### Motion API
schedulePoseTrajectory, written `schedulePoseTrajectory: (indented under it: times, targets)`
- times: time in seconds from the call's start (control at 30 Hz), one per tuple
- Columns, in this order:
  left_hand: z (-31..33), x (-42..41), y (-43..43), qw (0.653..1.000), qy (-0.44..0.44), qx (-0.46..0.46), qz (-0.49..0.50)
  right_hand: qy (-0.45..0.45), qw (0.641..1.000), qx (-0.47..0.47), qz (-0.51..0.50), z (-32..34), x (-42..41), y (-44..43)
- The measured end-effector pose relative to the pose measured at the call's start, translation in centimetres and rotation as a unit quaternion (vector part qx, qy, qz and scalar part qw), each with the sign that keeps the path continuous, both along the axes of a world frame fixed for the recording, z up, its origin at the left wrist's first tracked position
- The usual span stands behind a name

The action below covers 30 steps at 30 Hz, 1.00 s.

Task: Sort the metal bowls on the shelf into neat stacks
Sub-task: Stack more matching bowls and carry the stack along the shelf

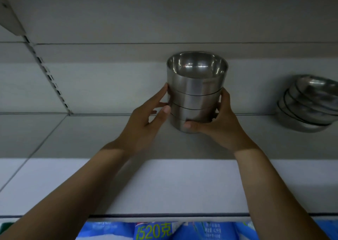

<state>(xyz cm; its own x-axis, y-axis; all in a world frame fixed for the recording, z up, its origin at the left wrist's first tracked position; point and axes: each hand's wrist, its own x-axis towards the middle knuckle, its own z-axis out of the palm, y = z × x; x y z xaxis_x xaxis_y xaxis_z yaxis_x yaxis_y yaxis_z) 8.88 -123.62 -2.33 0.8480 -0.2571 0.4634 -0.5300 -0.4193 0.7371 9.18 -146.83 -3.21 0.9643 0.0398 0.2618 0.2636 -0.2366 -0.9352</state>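
Note:
A stack of several steel bowls (196, 91) stands upright on the grey shelf (91, 139), near its back wall. My left hand (146, 122) holds the stack from the left, thumb on its front and fingers round its side. From the right, my right hand (219, 124) grips its lower part, thumb across the bottom bowl. A second stack of wider, shallower steel bowls (309, 104) leans tilted at the right edge of the view, apart from both hands.
A slotted upright rail (47, 75) runs along the back wall at the left. Blue packets (155, 230) fill the shelf below, under the front edge. Bare shelf surface lies left of the held stack and between the two stacks.

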Motion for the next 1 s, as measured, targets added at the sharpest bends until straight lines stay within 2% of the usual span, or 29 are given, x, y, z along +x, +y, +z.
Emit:
schedulePoseTrajectory:
  times: [0.23,0.53,0.9,1.0]
  targets:
    - [-1.1,0.1,-2.8,1.0,-0.007,-0.018,0.007,-0.013,0.999,-0.013,-0.036,-0.2,-0.6,-1.0]
    - [-3.0,0.6,-2.2,1.0,-0.029,-0.006,0.0,-0.009,0.998,-0.046,-0.052,-0.1,-0.9,-0.8]
    - [-1.3,-0.6,-0.3,0.999,-0.002,-0.031,0.029,0.063,0.985,-0.09,-0.133,0.1,-4.0,1.5]
    - [0.0,-1.3,1.2,0.999,0.009,-0.001,0.052,0.072,0.981,-0.102,-0.148,-0.1,-5.7,2.9]
